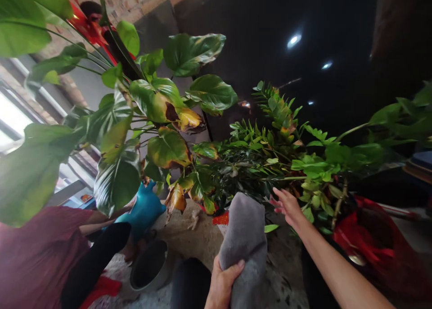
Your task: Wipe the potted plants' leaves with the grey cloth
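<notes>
My left hand is closed round the lower part of a folded grey cloth, thumb lying across its front. The cloth stands upright before the leafy plants. To its right, my right hand reaches forward with fingers spread and nothing in them. It is close to the dark green foliage and to a brighter green plant; whether the fingertips touch a leaf I cannot tell. Behind the cloth a red-and-white pot or packet shows in part.
Large leaves with browned edges spread at left. A person in a pink shirt crouches there beside a blue object and a dark bucket. A red bag lies at right. A glossy black wall rises behind.
</notes>
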{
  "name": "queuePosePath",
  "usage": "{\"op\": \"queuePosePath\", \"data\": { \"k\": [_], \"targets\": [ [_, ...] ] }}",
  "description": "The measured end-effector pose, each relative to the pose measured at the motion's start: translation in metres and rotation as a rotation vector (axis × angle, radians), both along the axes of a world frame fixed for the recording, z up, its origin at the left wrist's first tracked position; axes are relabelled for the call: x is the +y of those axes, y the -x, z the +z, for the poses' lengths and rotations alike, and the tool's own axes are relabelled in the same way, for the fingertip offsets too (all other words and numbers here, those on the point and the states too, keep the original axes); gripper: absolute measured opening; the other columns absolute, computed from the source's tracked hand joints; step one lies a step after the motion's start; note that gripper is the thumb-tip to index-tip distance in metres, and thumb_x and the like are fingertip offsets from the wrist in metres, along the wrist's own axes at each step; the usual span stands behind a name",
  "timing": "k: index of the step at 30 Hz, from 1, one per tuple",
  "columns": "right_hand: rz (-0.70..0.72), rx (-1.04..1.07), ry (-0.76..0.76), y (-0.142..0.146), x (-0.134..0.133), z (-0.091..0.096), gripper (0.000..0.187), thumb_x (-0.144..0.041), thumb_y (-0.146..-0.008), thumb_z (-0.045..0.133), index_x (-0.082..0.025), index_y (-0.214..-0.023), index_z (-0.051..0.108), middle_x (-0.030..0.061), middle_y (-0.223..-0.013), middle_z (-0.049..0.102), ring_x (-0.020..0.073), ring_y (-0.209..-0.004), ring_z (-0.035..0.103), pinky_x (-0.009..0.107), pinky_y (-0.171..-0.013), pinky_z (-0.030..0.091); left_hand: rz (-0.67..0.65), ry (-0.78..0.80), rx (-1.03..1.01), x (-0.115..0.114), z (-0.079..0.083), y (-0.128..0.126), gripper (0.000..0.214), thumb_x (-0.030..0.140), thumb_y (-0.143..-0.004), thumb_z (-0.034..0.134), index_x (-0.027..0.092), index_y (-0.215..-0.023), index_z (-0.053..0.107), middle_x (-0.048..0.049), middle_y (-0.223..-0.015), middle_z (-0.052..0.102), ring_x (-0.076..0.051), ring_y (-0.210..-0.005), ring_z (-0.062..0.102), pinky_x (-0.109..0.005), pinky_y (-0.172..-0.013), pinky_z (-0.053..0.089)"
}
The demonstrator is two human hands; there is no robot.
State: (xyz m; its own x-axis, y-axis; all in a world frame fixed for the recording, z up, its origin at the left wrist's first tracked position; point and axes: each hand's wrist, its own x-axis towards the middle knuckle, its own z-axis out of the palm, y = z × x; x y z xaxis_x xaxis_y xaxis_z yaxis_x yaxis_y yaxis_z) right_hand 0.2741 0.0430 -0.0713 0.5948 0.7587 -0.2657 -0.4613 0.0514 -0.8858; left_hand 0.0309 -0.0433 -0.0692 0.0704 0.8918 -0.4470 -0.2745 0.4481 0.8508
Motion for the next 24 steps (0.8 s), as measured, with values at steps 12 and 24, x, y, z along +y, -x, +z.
{"op": "queuePosePath", "data": {
  "k": [12, 24],
  "targets": [
    [0.089, 0.165, -0.198, -0.001, -0.007, -0.005, 0.036, -0.039, -0.044, 0.080, -0.022, -0.056, 0.050, -0.0060, -0.045, 0.055, 0.0127, -0.038, 0.051, 0.026, -0.038, 0.039, -0.058, -0.295, -0.062, 0.079, 0.109, -0.056, 0.048, 0.030, -0.040, 0.084, 0.014, -0.084, 0.069, -0.0008, -0.063, 0.070, -0.016, -0.052, 0.060, -0.027, -0.053, 0.049],
    [0.007, 0.190, -0.128, -0.002, -0.011, -0.014, 0.027, -0.030, -0.043, 0.076, -0.021, -0.060, 0.058, -0.0043, -0.044, 0.059, 0.0158, -0.038, 0.053, 0.027, -0.036, 0.041, -0.232, -0.215, -0.106, 0.066, 0.102, -0.043, 0.057, 0.024, -0.043, 0.083, 0.013, -0.098, 0.071, -0.0087, -0.077, 0.074, -0.023, -0.061, 0.066, -0.034, -0.063, 0.053]
  ]
}}
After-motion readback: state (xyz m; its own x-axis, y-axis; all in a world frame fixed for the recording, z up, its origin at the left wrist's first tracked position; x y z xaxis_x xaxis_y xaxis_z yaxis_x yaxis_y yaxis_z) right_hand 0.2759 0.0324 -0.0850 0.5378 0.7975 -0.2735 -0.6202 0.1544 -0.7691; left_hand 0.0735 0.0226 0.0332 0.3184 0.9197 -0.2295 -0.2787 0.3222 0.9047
